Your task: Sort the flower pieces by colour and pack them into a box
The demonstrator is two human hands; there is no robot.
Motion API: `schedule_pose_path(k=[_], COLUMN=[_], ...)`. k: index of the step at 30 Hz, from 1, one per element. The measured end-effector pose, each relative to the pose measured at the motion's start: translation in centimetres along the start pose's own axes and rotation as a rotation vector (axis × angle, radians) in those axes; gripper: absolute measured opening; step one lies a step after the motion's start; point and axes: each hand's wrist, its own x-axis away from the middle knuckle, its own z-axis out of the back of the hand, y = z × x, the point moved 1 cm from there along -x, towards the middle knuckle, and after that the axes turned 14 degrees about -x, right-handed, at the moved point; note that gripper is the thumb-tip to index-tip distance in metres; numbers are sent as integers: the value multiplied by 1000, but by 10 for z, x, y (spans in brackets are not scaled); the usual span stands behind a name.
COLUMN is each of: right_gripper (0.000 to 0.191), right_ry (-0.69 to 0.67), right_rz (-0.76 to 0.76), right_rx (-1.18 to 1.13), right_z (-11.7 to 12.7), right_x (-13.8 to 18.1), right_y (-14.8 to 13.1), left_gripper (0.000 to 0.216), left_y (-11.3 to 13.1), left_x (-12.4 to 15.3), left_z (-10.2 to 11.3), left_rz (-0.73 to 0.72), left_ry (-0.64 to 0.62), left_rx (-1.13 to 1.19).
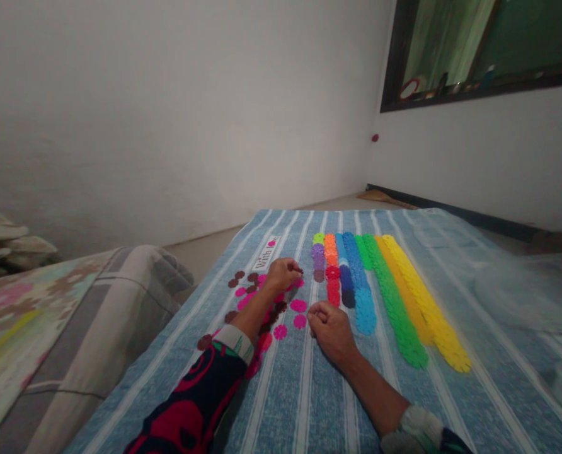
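Mid-sort I'd say: left hand (281, 275) pinches a dark maroon plastic flower disc (298, 270), right hand (331, 329) curled closed, next needs neat lining-up beside the coloured disc rows (394, 296).

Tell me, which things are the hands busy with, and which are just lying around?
Busy with: left hand pinching a brown disc; loose pink and brown discs around it; right hand, closed, beside the colour rows; striped cloth.
Lying around: folded blanket on the left; clear plastic on the right; small red thing on the wall.
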Motion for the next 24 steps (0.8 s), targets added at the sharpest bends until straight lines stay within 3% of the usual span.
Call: schedule_pose_path(k=[4, 8, 17, 24], right_gripper=[13, 12, 12, 11], right_ry=[4, -1, -5, -9], right_rz=[9, 3, 22, 18], right_rx=[-2, -24, -7, -25], right_z=[0, 0, 0, 0], right_x=[-1, -2, -2, -2], right_y=[2, 3, 6, 5], left_gripper=[13, 19, 25, 24], left_y=[24, 33, 38, 44], left_x=[9, 10, 12, 15], left_z=[-24, -34, -36, -32], left_rz=[-85, -117, -148, -270], left_ry=[-78, -86, -63, 10], left_rx=[140, 149, 51, -162])
